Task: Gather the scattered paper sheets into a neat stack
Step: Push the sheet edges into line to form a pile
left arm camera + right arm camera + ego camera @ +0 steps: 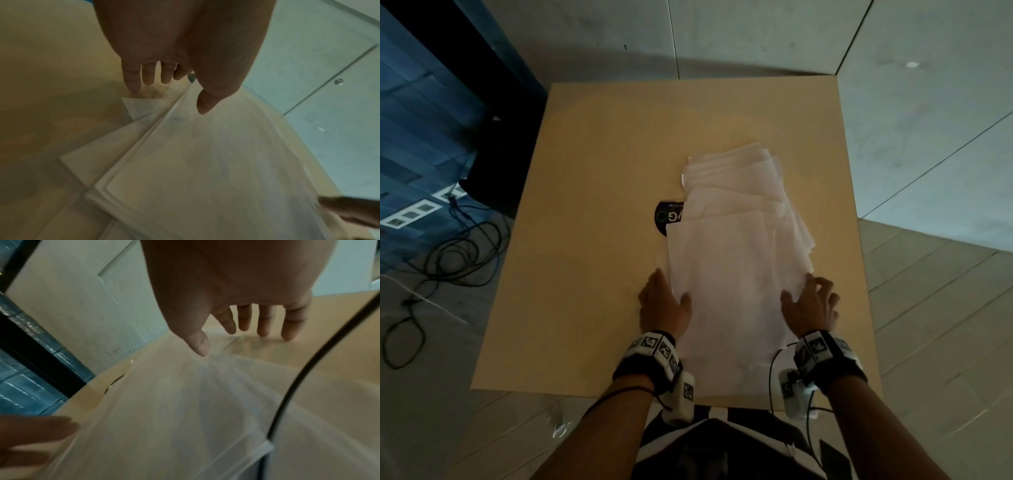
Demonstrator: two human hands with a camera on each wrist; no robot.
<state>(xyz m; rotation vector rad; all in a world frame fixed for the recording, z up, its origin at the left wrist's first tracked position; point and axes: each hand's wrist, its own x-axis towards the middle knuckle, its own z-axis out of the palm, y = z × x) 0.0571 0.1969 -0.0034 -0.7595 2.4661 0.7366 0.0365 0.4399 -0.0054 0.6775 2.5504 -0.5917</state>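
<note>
Several white paper sheets [736,246] lie in a loose, fanned pile on the tan table [592,240], running from the near edge toward the middle. My left hand [666,303] rests at the pile's left edge, fingers straight and spread, thumb on the top sheet [205,162]. My right hand [810,303] rests at the right edge, thumb on the paper [174,402], fingers extended down to the table. In the left wrist view the left hand [164,87] shows offset sheet corners below it. In the right wrist view the right hand [242,340] hovers over the fanned edges.
A round black sticker [667,217] on the table is partly covered by the sheets. Cables [448,253] lie on the floor at the left beside a dark stand. A black wire [308,361] crosses the right wrist view. Walls stand behind the table.
</note>
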